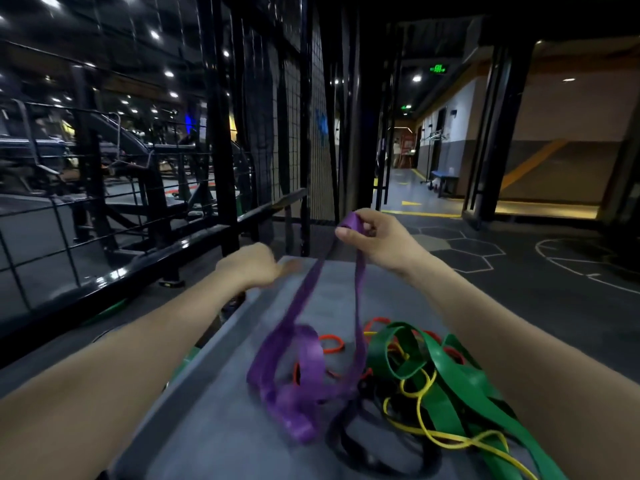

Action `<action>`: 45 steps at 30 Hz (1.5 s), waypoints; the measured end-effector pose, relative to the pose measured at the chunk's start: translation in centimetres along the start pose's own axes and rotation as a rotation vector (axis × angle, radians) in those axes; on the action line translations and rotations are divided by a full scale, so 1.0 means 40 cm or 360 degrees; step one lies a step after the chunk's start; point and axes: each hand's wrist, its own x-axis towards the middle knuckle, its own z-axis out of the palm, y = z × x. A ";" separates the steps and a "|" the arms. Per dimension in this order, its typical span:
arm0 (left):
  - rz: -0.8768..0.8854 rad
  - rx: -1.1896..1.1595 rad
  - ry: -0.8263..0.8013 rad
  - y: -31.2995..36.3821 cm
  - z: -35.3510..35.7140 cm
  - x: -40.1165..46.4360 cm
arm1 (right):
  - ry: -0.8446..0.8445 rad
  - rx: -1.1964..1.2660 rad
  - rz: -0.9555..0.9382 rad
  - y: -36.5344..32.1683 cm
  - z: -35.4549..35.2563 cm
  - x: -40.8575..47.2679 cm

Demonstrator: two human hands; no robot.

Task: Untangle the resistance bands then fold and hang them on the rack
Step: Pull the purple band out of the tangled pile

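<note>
Above the far end of the grey padded bench (221, 427), the right hand (375, 237) pinches the top loop of a wide purple rubber resistance band (304, 362), lifting it so two strands hang down to a tangled pile near the viewer; the left hand (251, 265) hovers just left of the strands, blurred, so I cannot tell its grip; the pile also holds a broad green band (446, 372), a thin yellow band (420, 400), a thin red band (332, 342) and a black band (349, 445); a black wire-mesh rack (294, 109) stands far left.
</note>
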 end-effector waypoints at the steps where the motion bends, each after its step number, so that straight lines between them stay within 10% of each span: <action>1: 0.0164 -0.0061 0.0119 0.012 -0.009 -0.001 | -0.0027 -0.0003 0.0011 -0.010 0.006 0.008; 5: 0.0746 -0.0820 -0.0005 0.091 -0.026 -0.023 | -0.0043 0.0244 0.0023 -0.071 0.017 0.043; 10: 0.0703 -0.1478 0.0129 0.111 -0.023 -0.002 | 0.0022 0.0405 0.0104 -0.102 0.017 0.087; 18: 0.0793 -0.1643 0.0019 0.126 0.017 -0.008 | 0.0197 0.0629 0.0189 -0.124 0.033 0.090; 25: 0.0698 -0.0930 0.0389 0.098 0.098 0.023 | 0.0415 0.1076 0.0166 -0.133 0.018 0.080; 35: 0.0189 -0.0872 0.0181 -0.078 0.206 0.059 | 0.0905 0.1315 0.0290 -0.030 -0.069 0.066; 42: 0.0278 -0.0312 0.0284 -0.056 0.038 0.058 | 0.0344 0.0194 0.1139 0.179 -0.052 -0.035; 45: 0.0398 -0.0097 0.0262 0.001 -0.023 0.062 | 0.0075 -0.0362 0.0876 0.120 -0.007 -0.044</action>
